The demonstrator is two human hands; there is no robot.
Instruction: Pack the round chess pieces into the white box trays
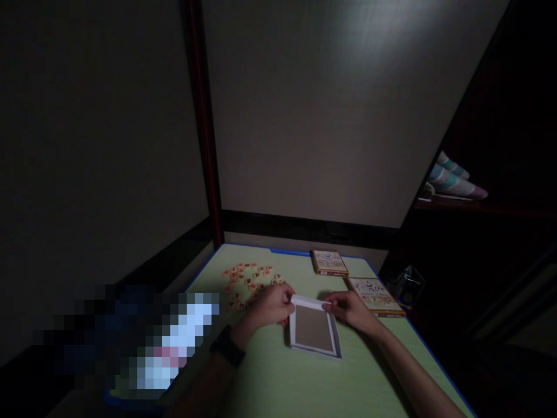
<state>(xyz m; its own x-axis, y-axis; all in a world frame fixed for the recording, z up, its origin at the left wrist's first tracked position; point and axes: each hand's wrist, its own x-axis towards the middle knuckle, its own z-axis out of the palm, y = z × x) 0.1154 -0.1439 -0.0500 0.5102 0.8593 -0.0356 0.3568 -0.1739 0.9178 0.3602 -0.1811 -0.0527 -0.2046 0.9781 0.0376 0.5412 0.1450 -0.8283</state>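
Observation:
A shallow white cardboard box (313, 328) with a grey-brown base is tilted slightly over the table, its open side facing me. My left hand (274, 305), with a dark band on the wrist, grips its far left corner. The fingers of my right hand (348, 307) pinch the far right part of its rim. Round wooden game pieces (252, 284) with red and black marks, like Chinese chess pieces, lie scattered to the left. Some are partly hidden behind my left hand, and a few reddish ones show just beneath it.
Two printed flat boxes (329, 263) lie toward the table's back right, the nearer one (375, 296) beside my right hand. The pale green table (261, 383) has a blue edge and stands against the wall. A pixelated bright patch (183, 342) covers the left side.

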